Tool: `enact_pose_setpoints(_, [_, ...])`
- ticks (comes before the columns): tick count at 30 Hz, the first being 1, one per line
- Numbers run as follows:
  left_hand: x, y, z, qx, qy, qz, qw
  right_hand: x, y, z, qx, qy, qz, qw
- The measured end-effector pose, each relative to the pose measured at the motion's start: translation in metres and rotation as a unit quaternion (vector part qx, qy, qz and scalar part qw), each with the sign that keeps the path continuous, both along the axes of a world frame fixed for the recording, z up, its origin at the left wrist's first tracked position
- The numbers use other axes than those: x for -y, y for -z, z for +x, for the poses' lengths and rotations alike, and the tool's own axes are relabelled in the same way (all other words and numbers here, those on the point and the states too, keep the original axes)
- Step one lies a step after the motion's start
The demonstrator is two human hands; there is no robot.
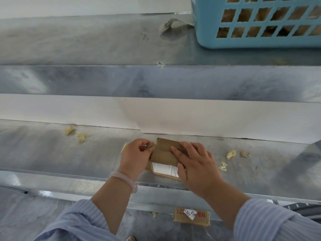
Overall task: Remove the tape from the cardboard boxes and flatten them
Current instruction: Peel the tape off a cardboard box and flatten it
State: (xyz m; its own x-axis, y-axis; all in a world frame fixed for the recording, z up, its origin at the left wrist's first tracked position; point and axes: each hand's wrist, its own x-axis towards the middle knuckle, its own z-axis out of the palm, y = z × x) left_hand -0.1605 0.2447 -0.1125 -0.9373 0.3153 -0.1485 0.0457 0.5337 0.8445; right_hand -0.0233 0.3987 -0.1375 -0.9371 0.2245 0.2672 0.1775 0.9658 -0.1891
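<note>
Head view: the small cardboard box (163, 154) lies on the counter (52, 153) at 6 o'clock. The left hand (134, 153) pinches its fingers (141, 144) tight on a strip of tape (150, 145) at the box's 9 o'clock end. The right hand (196, 164) lays straight fingers (177, 151) on the box, hiding its 3 o'clock side. Tape scraps (69, 130) lie around. A blue basket (260, 40) sits at 1 o'clock.

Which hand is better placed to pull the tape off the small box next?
Left, probably. The left hand pinches the tape at the left end of the cardboard box; the right hand lies flat on top, pressing it down.
</note>
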Motion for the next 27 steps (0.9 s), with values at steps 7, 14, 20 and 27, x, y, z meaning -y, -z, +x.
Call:
enact_pose_setpoints(7, [-0.001,0.004,0.009,-0.113,0.019,-0.023,0.993,0.0,0.0,-0.001,0.011,0.001,-0.002,1.0])
enact_pose_setpoints(14, [0.003,-0.003,-0.001,0.137,0.025,0.1,0.985,0.0,0.001,-0.001,-0.002,0.0,0.012,1.0])
enact_pose_setpoints(20, [0.007,0.0,-0.016,0.191,0.076,0.092,0.974,0.0,0.001,0.0,-0.018,-0.001,0.021,1.0])
enact_pose_setpoints(27, [0.0,0.007,-0.013,0.177,-0.011,0.097,0.979,-0.006,0.008,-0.001,0.012,-0.014,0.015,1.0])
